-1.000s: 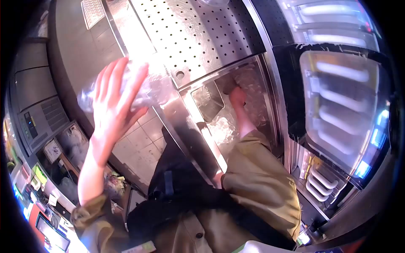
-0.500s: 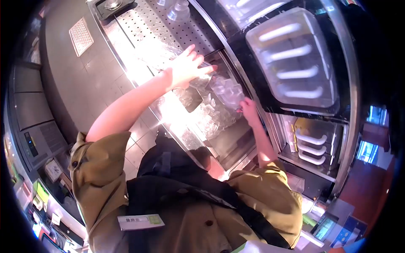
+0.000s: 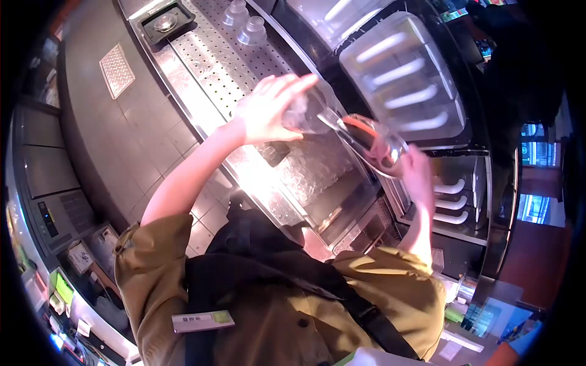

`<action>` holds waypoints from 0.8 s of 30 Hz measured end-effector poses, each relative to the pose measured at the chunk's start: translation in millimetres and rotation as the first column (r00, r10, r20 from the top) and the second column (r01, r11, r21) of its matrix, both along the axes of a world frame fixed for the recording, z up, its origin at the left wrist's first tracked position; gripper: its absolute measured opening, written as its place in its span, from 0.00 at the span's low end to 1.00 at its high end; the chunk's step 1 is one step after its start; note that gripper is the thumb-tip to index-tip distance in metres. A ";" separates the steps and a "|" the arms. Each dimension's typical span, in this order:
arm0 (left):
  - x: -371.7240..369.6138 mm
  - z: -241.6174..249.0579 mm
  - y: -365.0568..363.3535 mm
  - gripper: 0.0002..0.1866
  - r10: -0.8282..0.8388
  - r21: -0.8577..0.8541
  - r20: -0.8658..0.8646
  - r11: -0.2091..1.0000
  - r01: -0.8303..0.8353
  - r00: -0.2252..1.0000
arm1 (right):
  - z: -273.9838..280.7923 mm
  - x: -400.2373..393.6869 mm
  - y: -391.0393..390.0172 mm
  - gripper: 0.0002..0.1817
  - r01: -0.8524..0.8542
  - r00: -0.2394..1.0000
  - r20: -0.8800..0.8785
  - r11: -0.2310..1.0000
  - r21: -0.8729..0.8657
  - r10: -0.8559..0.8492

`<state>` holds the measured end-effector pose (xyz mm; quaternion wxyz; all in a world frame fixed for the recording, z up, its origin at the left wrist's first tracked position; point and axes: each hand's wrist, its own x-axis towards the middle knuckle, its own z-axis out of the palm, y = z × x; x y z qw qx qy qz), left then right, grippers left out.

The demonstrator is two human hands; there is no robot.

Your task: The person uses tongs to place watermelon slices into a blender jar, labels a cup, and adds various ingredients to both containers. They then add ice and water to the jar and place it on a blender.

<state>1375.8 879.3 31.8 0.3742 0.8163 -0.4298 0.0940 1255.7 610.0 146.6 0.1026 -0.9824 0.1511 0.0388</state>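
My left hand (image 3: pixel 268 113) is wrapped round a clear plastic cup (image 3: pixel 320 100) and holds it tilted above the ice bin. Pale ice seems to lie inside the cup, though blur hides the detail. My right hand (image 3: pixel 418 177) grips the handle of a shiny scoop (image 3: pixel 375 146), whose front end is at the cup's mouth. Reddish reflections show on the scoop. Below both hands, loose ice (image 3: pixel 311 168) fills part of the steel ice bin (image 3: pixel 348 210).
Upside-down clear cups (image 3: pixel 252 32) stand on the perforated steel counter (image 3: pixel 213 64), near a black tray (image 3: pixel 166 23) with a small clear dish. To the right are a clear lid with white handles (image 3: pixel 403 79) and more white-handled containers (image 3: pixel 452 201). Floor tiles (image 3: pixel 137 131) run along the left.
My right hand has lifted the scoop up and right from the ice, and the scoop has turned over toward the cup. My left hand has shifted slightly, still around the cup.
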 end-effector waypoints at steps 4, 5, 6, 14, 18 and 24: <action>14.9 -13.0 26.4 0.57 0.246 -0.415 -0.180 0.859 -0.301 0.952 | -159.8 -4.0 -24.3 0.16 0.092 0.966 -0.252 0.985 0.149 -0.053; 18.4 -9.1 33.2 0.58 0.313 -0.451 -0.289 0.789 -0.417 0.905 | -214.4 2.8 -25.7 0.18 0.156 0.921 -0.358 0.988 -0.023 -0.154; 23.0 -9.0 37.6 0.58 0.400 -0.449 -0.286 0.747 -0.491 0.871 | -253.9 6.2 -21.9 0.17 0.167 0.905 -0.378 0.980 -0.105 -0.195; 19.4 35.0 58.8 0.57 0.577 -0.292 -0.449 0.627 -0.723 0.682 | -457.6 -30.4 -22.7 0.13 -0.429 0.885 -0.307 0.871 -0.240 0.351; 13.9 8.2 67.3 0.53 0.579 -0.089 -0.142 0.800 -0.593 0.803 | -469.9 -61.0 -24.1 0.14 -0.076 0.902 -0.397 0.967 0.242 0.170; 8.4 -20.0 44.9 0.44 0.170 0.445 0.288 0.848 -0.289 0.942 | -388.7 -56.5 -84.0 0.09 0.039 0.919 -0.331 0.787 0.616 0.213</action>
